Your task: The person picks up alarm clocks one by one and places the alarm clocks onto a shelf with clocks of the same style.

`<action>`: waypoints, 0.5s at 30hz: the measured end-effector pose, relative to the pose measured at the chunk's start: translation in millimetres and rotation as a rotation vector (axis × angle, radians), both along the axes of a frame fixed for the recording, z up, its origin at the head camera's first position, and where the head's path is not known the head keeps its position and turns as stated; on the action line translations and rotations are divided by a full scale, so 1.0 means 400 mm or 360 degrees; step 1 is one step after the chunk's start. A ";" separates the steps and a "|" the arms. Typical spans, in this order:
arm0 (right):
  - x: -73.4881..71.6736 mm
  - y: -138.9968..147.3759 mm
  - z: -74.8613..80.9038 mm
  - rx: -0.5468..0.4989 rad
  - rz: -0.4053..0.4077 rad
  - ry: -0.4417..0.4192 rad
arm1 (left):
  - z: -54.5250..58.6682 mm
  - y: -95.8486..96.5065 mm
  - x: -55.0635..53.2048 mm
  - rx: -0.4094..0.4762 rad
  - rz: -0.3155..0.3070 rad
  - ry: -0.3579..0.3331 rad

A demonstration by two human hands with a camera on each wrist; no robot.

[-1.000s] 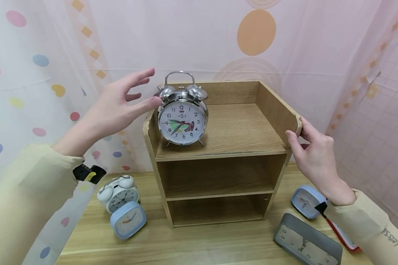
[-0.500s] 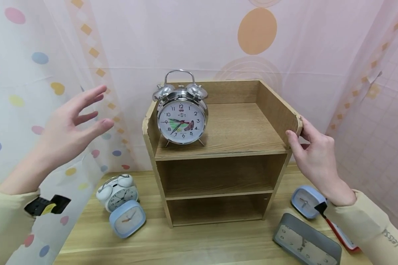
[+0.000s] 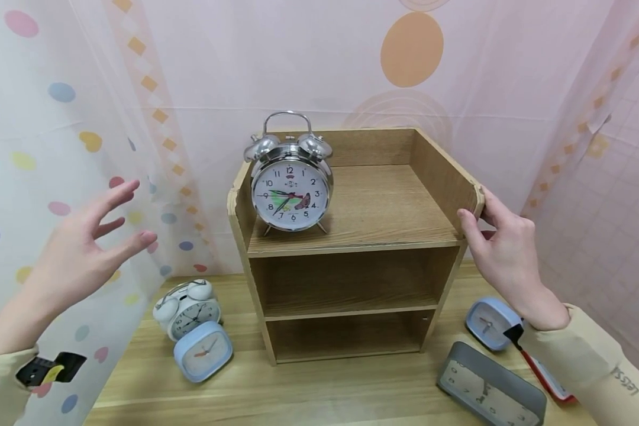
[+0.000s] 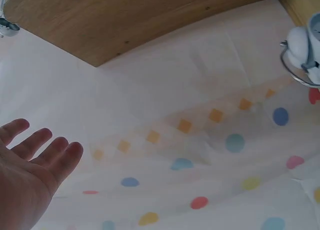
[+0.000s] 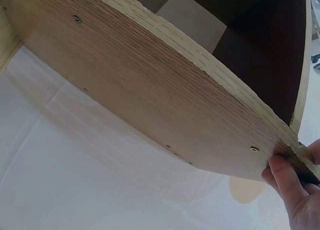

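A silver twin-bell alarm clock (image 3: 290, 195) stands upright at the left of the top shelf of a small wooden shelf unit (image 3: 351, 248). My right hand (image 3: 503, 248) grips the front edge of the unit's right side panel, thumb on the inner side. In the right wrist view, fingers (image 5: 287, 177) lie against the outer face of that panel (image 5: 165, 104). My left hand (image 3: 74, 248) hangs in the air left of the unit, fingers spread and holding nothing. The left wrist view shows its loose fingers (image 4: 65, 162) well apart from the unit's side (image 4: 115, 19).
On the wooden table (image 3: 319, 393), a white twin-bell clock (image 3: 189, 310) and a blue clock (image 3: 203, 352) stand left of the unit. To the right are another blue clock (image 3: 491, 322), a grey clock (image 3: 490, 384) and a red-edged item (image 3: 548, 376). A patterned curtain (image 3: 319, 53) hangs behind.
My left hand has moved away from the silver alarm clock, leftward and down. The clock stays where it stood, and my right hand keeps its grip on the side panel.
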State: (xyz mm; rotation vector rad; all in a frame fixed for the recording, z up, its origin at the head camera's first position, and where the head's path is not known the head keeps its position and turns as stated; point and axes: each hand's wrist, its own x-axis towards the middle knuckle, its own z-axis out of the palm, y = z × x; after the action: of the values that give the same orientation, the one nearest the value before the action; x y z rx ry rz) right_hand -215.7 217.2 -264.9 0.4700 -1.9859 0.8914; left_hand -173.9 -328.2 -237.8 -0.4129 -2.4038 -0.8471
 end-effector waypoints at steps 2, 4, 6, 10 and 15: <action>0.000 0.000 0.000 0.0000 0.0000 -0.0002 | -0.019 -0.010 0.000 -0.0014 0.0038 -0.0012; 0.000 -0.001 -0.001 -0.0002 0.0001 -0.0002 | -0.037 -0.019 -0.001 -0.0020 0.0076 -0.0032; 0.000 -0.001 0.000 -0.0005 0.0001 -0.0003 | -0.056 -0.028 -0.002 -0.0022 0.0094 -0.0047; 0.000 -0.001 -0.001 -0.0005 0.0002 -0.0002 | -0.091 -0.042 -0.001 -0.0027 0.0103 -0.0055; 0.001 0.000 -0.001 -0.0010 0.0007 -0.0005 | -0.126 -0.058 0.002 -0.0075 0.0128 -0.0132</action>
State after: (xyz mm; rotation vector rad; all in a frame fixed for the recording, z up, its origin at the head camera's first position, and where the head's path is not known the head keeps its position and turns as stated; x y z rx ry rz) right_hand -215.2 217.1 -265.5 0.4698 -1.9853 0.9016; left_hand -173.2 -351.4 -288.2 -0.3025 -2.5028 -0.7875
